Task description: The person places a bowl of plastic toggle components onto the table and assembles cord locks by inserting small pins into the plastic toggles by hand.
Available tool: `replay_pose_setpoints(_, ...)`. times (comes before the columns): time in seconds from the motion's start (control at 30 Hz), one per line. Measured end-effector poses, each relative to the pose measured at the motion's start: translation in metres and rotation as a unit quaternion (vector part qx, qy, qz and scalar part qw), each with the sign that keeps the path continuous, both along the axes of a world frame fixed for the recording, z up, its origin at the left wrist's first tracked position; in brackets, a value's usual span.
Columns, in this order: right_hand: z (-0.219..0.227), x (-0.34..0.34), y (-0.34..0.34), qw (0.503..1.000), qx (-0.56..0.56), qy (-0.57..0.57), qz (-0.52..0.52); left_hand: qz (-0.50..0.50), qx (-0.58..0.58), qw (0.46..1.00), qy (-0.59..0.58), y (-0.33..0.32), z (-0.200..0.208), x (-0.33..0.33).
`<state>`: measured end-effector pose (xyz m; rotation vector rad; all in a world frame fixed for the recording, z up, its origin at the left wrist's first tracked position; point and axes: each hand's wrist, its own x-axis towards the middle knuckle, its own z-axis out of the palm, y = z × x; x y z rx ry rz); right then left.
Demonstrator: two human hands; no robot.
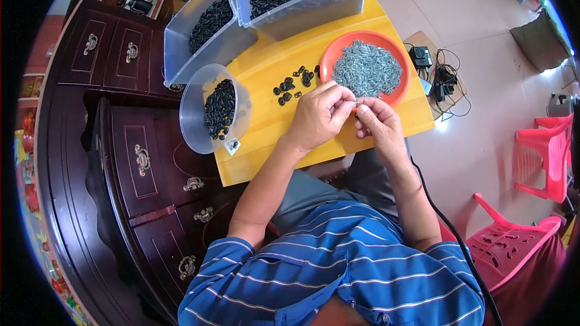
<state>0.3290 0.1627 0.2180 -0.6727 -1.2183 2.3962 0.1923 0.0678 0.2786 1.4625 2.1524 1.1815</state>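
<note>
Pinching a tiny piece (pixel 356 103), the left hand (pixel 318 115) adjoins slender metallic screws (pixel 367 67).

**Yellow wooden surface (pixel 266 139) is carrying containers and loose pieces**

Two translucent, rectangular plastic bins (pixel 308 17) are standing at the far side. A translucent, round plastic tub (pixel 243 105) is sitting by the left edge. Small, black, rounded pieces (pixel 283 86) are lying scattered mid-surface, and a round, orange-red dish (pixel 327 57) is resting just beside them, toward the right edge.
</note>
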Motion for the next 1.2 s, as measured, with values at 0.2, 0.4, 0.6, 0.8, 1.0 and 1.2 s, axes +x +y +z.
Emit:
replay_pose_setpoints(0.2, 0.001, 0.003, 0.008, 1.000, 0.023, 0.015, 0.014, -0.030, 0.029, 0.998, 0.054, -0.002, 0.002, 0.001)
replay_pose_setpoints(0.4, 0.002, 0.004, 0.013, 0.995, 0.095, -0.008, 0.025, -0.048, 0.038, 0.992, 0.109, -0.004, -0.008, 0.000)
replay_pose_setpoints(0.6, 0.005, 0.003, 0.010, 0.974, 0.223, -0.046, -0.010, -0.020, 0.018, 0.997, -0.073, -0.010, -0.023, 0.002)
replay_pose_setpoints(0.8, 0.007, -0.001, 0.022, 0.928, 0.357, -0.069, -0.080, 0.002, -0.002, 0.973, -0.232, -0.022, -0.042, 0.007)
replay_pose_setpoints(1.0, 0.018, -0.008, 0.028, 0.822, 0.534, -0.165, -0.108, 0.011, -0.019, 0.966, -0.256, -0.032, -0.037, 0.008)
replay_pose_setpoints(1.2, -0.009, 0.004, -0.007, 0.982, 0.176, -0.021, 0.070, 0.046, 0.015, 0.987, -0.151, -0.048, -0.029, 0.008)
